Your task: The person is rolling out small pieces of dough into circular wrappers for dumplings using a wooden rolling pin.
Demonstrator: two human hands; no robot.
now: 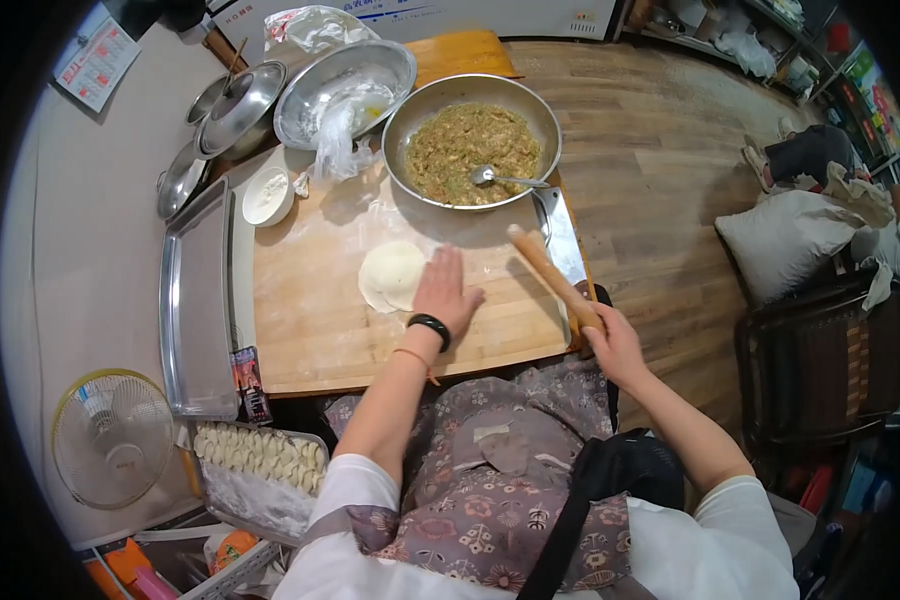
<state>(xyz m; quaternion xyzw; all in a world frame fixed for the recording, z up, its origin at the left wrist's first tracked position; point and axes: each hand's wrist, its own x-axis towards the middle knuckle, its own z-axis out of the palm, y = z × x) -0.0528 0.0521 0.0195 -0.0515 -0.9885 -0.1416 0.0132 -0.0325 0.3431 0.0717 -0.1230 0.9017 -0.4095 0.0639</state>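
Flat round dough wrappers [391, 276], overlapping, lie on a floured wooden board [322, 337]. My left hand [447, 292], fingers together and thumb out, rests at their right edge; whether it presses on dough or board I cannot tell. A wooden rolling pin [551, 271] is held by its near end in my right hand [615, 341], tilted over the board's right side. Behind the board's middle stands a wide metal bowl [399, 169] of minced filling with a metal spoon [487, 176] in it. A small white bowl of flour [268, 196] is at the back left.
A metal basin [300, 120] holds flour and a plastic bag. An empty metal tray [195, 315] lies left of the board; a cleaver [562, 232] lies at its right edge. Below left are a tray of dumplings [259, 465] and a fan [112, 442]. A person sits at far right.
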